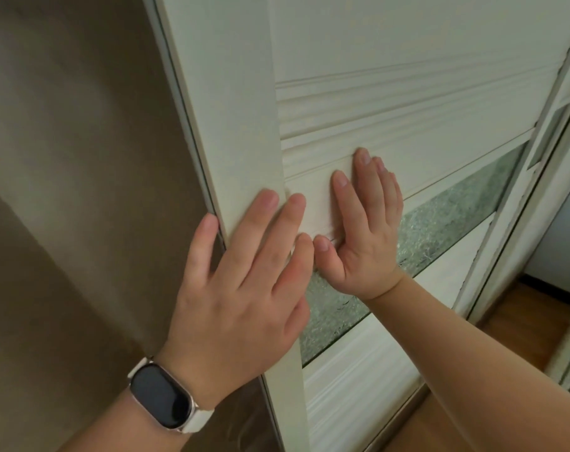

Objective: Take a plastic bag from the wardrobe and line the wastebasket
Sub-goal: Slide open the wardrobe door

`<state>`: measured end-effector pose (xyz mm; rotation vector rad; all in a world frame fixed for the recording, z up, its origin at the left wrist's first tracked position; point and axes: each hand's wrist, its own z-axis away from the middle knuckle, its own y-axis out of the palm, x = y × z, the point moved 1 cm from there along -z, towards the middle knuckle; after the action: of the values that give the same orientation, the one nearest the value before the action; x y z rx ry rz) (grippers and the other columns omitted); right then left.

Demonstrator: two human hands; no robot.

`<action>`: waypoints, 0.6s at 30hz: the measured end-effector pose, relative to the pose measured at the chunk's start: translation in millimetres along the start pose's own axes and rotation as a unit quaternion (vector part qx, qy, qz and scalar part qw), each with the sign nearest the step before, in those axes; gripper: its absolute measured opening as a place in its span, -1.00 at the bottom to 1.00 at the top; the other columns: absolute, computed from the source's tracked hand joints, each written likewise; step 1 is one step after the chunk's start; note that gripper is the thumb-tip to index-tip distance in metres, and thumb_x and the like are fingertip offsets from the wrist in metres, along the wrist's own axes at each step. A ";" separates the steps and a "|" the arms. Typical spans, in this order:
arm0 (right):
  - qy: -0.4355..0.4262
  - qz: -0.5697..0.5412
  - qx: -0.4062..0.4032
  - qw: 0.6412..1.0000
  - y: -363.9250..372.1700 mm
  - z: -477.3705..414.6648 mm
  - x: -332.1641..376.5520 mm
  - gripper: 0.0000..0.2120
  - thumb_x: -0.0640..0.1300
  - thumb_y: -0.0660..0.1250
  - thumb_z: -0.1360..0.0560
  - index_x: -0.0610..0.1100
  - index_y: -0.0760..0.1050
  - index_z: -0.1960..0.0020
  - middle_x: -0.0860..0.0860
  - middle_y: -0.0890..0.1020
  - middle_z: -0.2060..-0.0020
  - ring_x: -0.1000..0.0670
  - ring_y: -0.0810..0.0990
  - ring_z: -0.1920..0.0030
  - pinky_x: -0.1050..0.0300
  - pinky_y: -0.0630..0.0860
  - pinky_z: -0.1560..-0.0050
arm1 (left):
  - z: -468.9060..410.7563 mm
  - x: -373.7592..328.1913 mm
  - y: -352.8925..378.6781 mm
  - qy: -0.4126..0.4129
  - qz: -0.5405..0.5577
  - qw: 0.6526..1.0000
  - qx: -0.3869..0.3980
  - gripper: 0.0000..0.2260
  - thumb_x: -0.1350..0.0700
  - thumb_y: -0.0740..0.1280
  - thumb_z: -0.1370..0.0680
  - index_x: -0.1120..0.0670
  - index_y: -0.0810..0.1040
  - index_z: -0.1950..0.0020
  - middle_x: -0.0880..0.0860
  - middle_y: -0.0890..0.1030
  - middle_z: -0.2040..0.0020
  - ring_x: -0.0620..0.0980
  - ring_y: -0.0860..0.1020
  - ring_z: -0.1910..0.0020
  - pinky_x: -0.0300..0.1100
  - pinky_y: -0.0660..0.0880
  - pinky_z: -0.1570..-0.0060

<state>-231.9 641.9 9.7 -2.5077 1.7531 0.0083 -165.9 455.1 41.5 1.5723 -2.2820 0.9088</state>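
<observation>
Beside the nine-o'clock edge, its best purchase, left hand and right hand press straight fingers on the stiff, heavy-looking cream panelled wardrobe door.

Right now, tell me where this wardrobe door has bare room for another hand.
Bare: the flat panel above the ridged moulding, and the frosted glass right of the right hand. Crowded: the left edge, where the left hand presses beside it, thumbs nearly touching.

My left grip lies flat, palm forward, fingers straight and spread, pointing up and away from me. My right grip sits just beside it, fingers straight and close together, thumb angled toward the left fingertips, almost touching them. Both forearms reach in from below.
</observation>
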 end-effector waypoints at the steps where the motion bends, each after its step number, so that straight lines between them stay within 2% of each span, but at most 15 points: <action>1: -0.002 -0.001 0.000 1.000 -0.1 0.1 -6.5 -0.43 0.19 -0.01 -0.59 -0.07 0.20 -0.51 -0.22 0.29 -0.46 -0.29 0.30 -0.46 -0.36 0.28 -0.38 | -3.9 -3.7 3.9 0.001 -0.003 1.000 -0.003 -0.68 -0.02 0.28 -0.52 0.06 0.58 -0.21 0.11 0.26 -0.51 0.12 0.16 -0.52 0.19 0.09 -0.45; 9: 0.003 -0.008 0.009 1.000 -0.9 2.4 -43.7 -0.43 0.20 -0.01 -0.60 -0.04 0.18 -0.52 -0.22 0.29 -0.45 -0.34 0.25 -0.46 -0.41 0.24 -0.39 | -24.3 -15.3 25.1 0.039 0.001 0.999 -0.019 -0.63 -0.06 0.33 -0.46 0.08 0.61 -0.20 0.11 0.36 -0.48 0.12 0.22 -0.50 0.22 0.17 -0.37; 13: 0.006 -0.009 0.010 1.000 -1.3 2.7 -52.3 -0.43 0.20 -0.01 -0.59 -0.05 0.20 -0.51 -0.21 0.30 -0.45 -0.29 0.22 -0.48 -0.38 0.22 -0.41 | -30.0 -15.9 32.2 0.061 0.014 0.998 -0.031 -0.63 -0.06 0.35 -0.43 0.08 0.63 -0.17 0.10 0.40 -0.45 0.10 0.25 -0.49 0.21 0.17 -0.36; 18: 0.020 -0.026 0.013 0.999 -4.2 1.6 -54.6 -0.45 0.21 -0.02 -0.60 -0.07 0.23 -0.48 -0.21 0.29 -0.45 -0.27 0.21 -0.50 -0.46 0.29 -0.32 | -31.8 -20.2 39.6 0.059 0.030 0.997 -0.050 -0.63 -0.05 0.34 -0.42 0.08 0.65 -0.15 0.10 0.42 -0.43 0.09 0.26 -0.47 0.20 0.16 -0.36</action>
<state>-246.7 694.6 11.2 -2.5507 1.6899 -0.0673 -198.5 499.0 41.8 1.3782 -2.2662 0.8636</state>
